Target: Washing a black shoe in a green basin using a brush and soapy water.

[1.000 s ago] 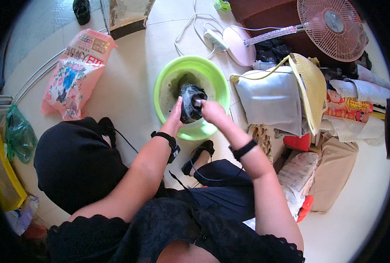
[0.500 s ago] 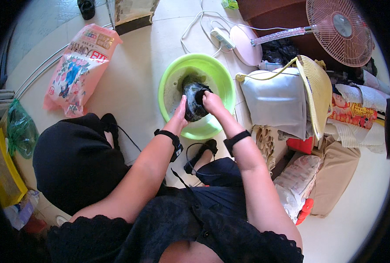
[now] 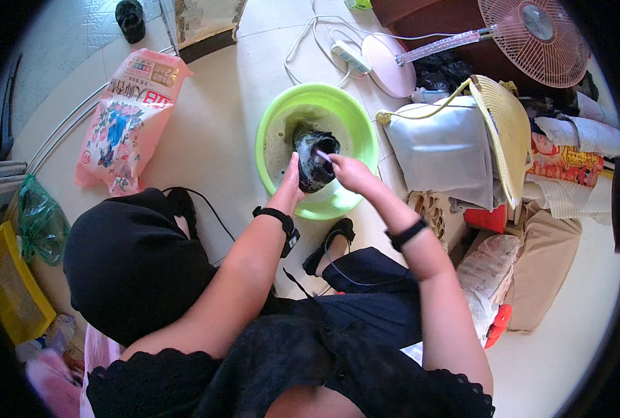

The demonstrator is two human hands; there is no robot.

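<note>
Over the far green tub (image 3: 363, 125), the cupped left hand (image 3: 291, 181) holds a soapy black shoe (image 3: 312, 174); the closed right hand (image 3: 352, 174) grips a pale stick (image 3: 323, 156). Being slippery, the shoe could drop.

At twelve o'clock we see a round lime-green plastic basin (image 3: 363, 139), a wet black open-mouthed article (image 3: 315, 172) mottled with whitish suds, and a slender pale-lilac handle (image 3: 323, 156). At ten o'clock we mark a pink plastic bag (image 3: 130, 125) patterned with blue and reddish florals; at nine, a translucent green plastic bag (image 3: 41, 221); at eight, a yellow rectangular frame (image 3: 34, 282); at two, a smooth silver-grey bag (image 3: 439, 150), a yellow ribbed woven piece (image 3: 510, 136) and a round-headed pale-pink fan (image 3: 535, 28).
</note>
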